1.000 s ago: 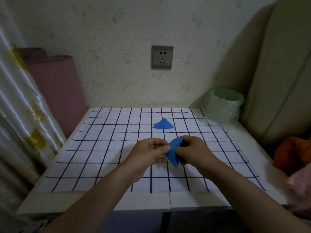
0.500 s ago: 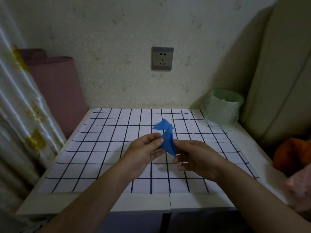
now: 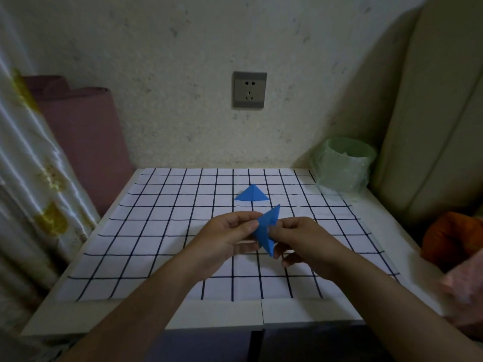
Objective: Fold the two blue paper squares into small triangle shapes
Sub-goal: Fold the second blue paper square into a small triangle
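Two blue pieces are in view, both in line below the socket (image 3: 249, 90) on the wall. The folded triangle (image 3: 251, 193) lies flat on the grid sheet (image 3: 156, 231) straight below the socket, its apex pointing toward the socket and its long base running left to right.

The second blue paper (image 3: 265, 228) is nearer the person than that, raised above the sheet between both hands. It is a narrow, partly folded shape. Its long axis runs from an upper tip aimed toward the socket and slightly right to a lower tip aimed back at the person. The left hand (image 3: 227, 231) pinches its left edge between thumb and curled fingers. The right hand (image 3: 300, 239) pinches its right side with the fingertips, the other fingers curled beneath.

The sheet covers most of the worktop (image 3: 222, 314), leaving a bare strip along the near edge and along the right side. Open grid lies left of the hands and between them and the near edge. Down and to the right of the socket a green-lined bin (image 3: 345, 163) stands at the back corner, just off the sheet. Down and left of the socket, a pink roll (image 3: 86, 131) and a curtain (image 3: 31, 178) flank the worktop's left edge.
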Available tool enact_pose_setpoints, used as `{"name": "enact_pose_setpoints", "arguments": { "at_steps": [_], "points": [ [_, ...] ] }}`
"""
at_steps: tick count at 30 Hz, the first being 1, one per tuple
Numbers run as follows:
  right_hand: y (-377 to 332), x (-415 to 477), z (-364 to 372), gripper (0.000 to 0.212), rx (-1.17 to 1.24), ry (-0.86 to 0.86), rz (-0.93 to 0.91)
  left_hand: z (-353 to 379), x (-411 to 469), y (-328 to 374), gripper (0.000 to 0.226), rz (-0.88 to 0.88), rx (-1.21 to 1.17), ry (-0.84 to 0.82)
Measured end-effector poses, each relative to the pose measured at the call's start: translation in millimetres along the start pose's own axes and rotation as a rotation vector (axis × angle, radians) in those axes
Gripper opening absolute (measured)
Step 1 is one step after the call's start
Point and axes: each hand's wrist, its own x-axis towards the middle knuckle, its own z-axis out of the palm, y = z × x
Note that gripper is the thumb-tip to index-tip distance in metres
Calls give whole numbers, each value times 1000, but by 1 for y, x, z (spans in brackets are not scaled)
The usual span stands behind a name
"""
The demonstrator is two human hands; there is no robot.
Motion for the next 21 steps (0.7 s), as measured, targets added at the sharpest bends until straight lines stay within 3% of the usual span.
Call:
{"name": "enact_pose_setpoints", "arguments": {
  "at_steps": [4, 9, 15, 21],
  "points": [
    [1, 0, 2, 14, -74, 5, 12, -2, -4, 1, 38, -23, 78, -94],
    [0, 0, 6, 13, -67, -16, 22, 2, -3, -2, 21, 32, 153, -25],
    [0, -1, 7, 13, -122, -31, -17, 1, -6, -4, 24, 44, 261, -71],
    [1, -1, 10, 14, -95, -78, -42, 1, -6, -1, 23, 17, 213, -52]
  ]
}}
